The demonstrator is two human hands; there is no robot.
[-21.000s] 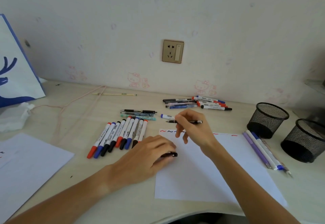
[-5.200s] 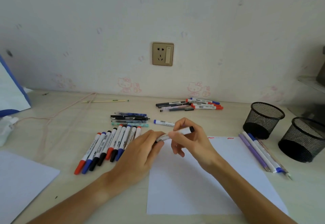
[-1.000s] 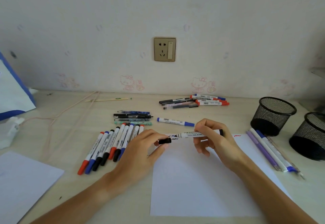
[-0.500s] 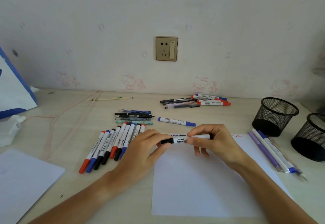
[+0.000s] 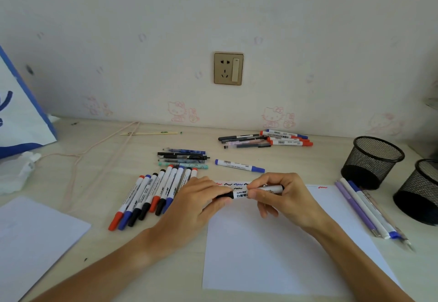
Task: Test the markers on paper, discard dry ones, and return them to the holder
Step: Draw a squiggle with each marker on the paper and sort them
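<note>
A black marker (image 5: 257,191) is held sideways over the far end of a white sheet of paper (image 5: 284,249). The left hand (image 5: 196,203) pinches the black cap end. The right hand (image 5: 282,196) curls its fingers round the white body, so each hand has a firm grip on the same marker. The cap looks pushed on, and the two hands almost touch in the middle.

Under the marker, small wavy test marks (image 5: 233,184) in red, black and blue run along the far edge of the paper. One more red mark (image 5: 322,187) sits at the far right corner of the sheet.

Just left of the left hand lies a row of markers (image 5: 151,197) side by side, with red, blue and black caps. Behind that row is a small pile of pens (image 5: 183,158). A single blue marker (image 5: 239,165) lies alone just beyond the hands. Farther back, close to the wall, is another bunch of pens and markers (image 5: 267,139), some with red caps.

At the right edge of the surface (image 5: 99,159) stand two black mesh holders (image 5: 372,159), close together. A few purple and white pens (image 5: 362,209) lie between the paper and the holders.

Another white sheet (image 5: 35,235) lies at the near left corner. A white and blue bag (image 5: 21,117) stands at the far left. A wall socket (image 5: 228,68) is on the wall above.
</note>
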